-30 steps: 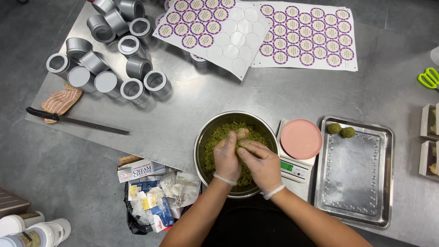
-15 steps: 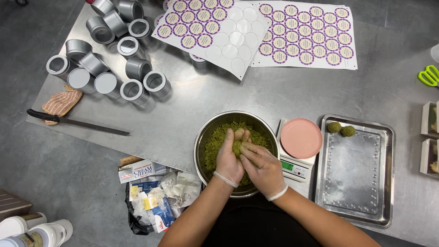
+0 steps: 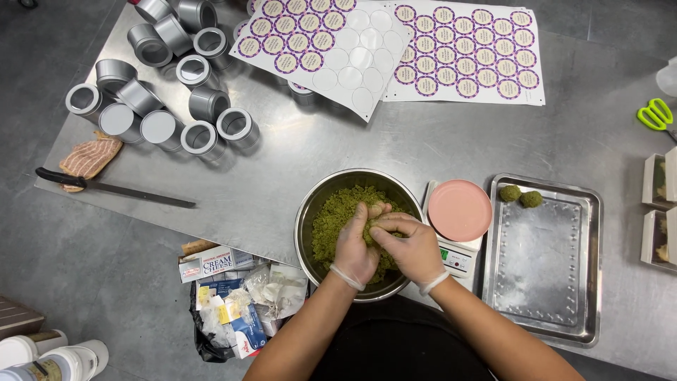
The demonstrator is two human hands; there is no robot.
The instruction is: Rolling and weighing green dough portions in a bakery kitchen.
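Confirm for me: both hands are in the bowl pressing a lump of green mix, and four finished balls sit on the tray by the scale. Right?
Not quite. The head view shows two balls on the tray, not four. The rest holds: the left hand and right hand press a lump of green mix in the bowl, and the tray lies by the scale.

Green crumbly mix (image 3: pixel 337 215) in silver steel bowl (image 3: pixel 310 204); both hands in clear gloves; pale pink round plate (image 3: pixel 460 210) at 3 o'clock of bowl; two green balls (image 3: pixel 520 196) on shiny steel tray (image 3: pixel 543 268); white sticker sheets (image 3: pixel 465 49) with purple-rimmed cream rounds at 12; grey tins (image 3: pixel 159 106) at 10; lime-green scissors (image 3: pixel 656 113) at 2; grey steel bench (image 3: pixel 282 155); black-handled knife (image 3: pixel 113 187) at 9
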